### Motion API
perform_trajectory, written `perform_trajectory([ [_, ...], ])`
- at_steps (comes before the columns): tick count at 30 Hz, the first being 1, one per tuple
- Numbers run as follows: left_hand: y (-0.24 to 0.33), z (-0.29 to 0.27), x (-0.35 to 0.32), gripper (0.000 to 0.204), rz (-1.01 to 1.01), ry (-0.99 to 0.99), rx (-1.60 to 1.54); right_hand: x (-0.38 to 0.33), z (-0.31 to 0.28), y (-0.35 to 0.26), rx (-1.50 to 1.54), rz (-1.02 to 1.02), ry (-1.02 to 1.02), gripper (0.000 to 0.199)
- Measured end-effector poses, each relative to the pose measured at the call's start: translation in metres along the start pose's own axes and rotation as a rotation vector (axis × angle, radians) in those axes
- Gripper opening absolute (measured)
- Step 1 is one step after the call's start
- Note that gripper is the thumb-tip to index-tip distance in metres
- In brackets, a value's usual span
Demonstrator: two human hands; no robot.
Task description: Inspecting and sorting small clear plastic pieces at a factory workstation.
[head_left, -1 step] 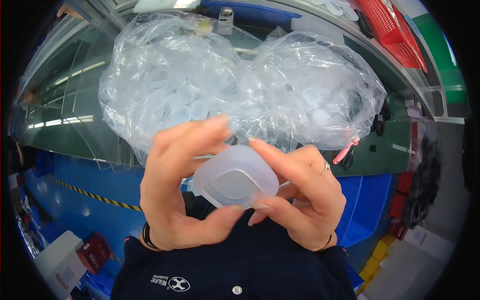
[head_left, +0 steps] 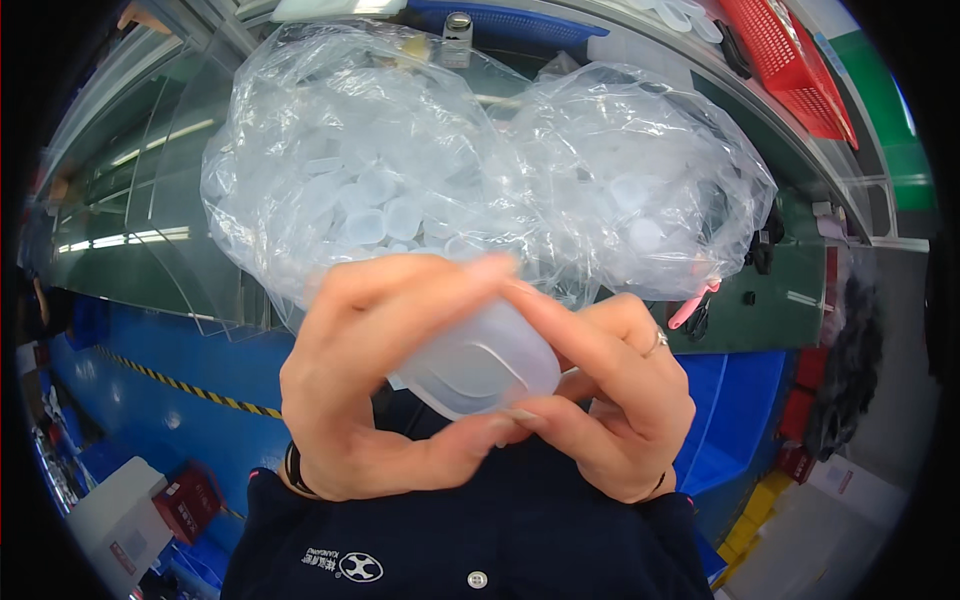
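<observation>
- A small cloudy plastic cup [head_left: 478, 365] is held up between the two hands, in front of the dark shirt [head_left: 430, 540], with its rounded square face turned to the camera.
- By the right hand [head_left: 635, 410] the cup is pinched: the index finger is laid along the upper right edge, and the thumb is set at the lower right edge. The other fingers are bent behind, and a ring [head_left: 657, 343] is worn.
- The left hand [head_left: 340, 400] is curved like a letter C, half closed around the left side of the cup. Its fingers are stretched across the upper left part, and its thumb is placed along the lower edge. Its fingers are blurred, so it cannot be told whether the cup is firmly gripped by it.
- Compared with the earlier frame, the left fingers and thumb are brought further to the right. The left fingertips are now seen close to the right index finger, and more of the cup is covered.
- The right hand and the cup are kept in almost the same place.
</observation>
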State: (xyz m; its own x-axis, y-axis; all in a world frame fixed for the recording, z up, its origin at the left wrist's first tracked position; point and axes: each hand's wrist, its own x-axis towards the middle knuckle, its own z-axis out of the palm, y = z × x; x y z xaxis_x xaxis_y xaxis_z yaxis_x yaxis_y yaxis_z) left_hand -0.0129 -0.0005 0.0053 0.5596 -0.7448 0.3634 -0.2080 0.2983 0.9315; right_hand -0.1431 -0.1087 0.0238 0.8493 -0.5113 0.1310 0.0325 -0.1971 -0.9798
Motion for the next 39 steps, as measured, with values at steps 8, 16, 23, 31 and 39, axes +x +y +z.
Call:
perform_trajectory([
  [8, 0.004, -0.011, 0.014, 0.028, 0.184, -0.245, 0.305, -0.005, -0.003, 0.005, -0.228, -0.177, -0.038, 0.046],
  [16, 0.003, -0.013, 0.012, 0.026, 0.272, -0.234, 0.337, -0.002, -0.005, 0.003, -0.166, -0.144, -0.108, 0.047],
  [23, -0.001, -0.012, 0.012, 0.028, 0.25, -0.259, 0.355, -0.006, -0.001, 0.004, -0.192, -0.137, -0.036, 0.045],
  [31, -0.01, -0.007, -0.002, 0.051, -0.421, -0.256, -0.334, 0.0, -0.019, 0.023, 0.028, -0.231, -0.172, 0.042],
  [39, 0.0, 0.0, -0.005, 0.069, -0.184, -0.134, -0.241, -0.005, -0.007, 0.021, 0.641, -0.092, -0.068, 0.071],
])
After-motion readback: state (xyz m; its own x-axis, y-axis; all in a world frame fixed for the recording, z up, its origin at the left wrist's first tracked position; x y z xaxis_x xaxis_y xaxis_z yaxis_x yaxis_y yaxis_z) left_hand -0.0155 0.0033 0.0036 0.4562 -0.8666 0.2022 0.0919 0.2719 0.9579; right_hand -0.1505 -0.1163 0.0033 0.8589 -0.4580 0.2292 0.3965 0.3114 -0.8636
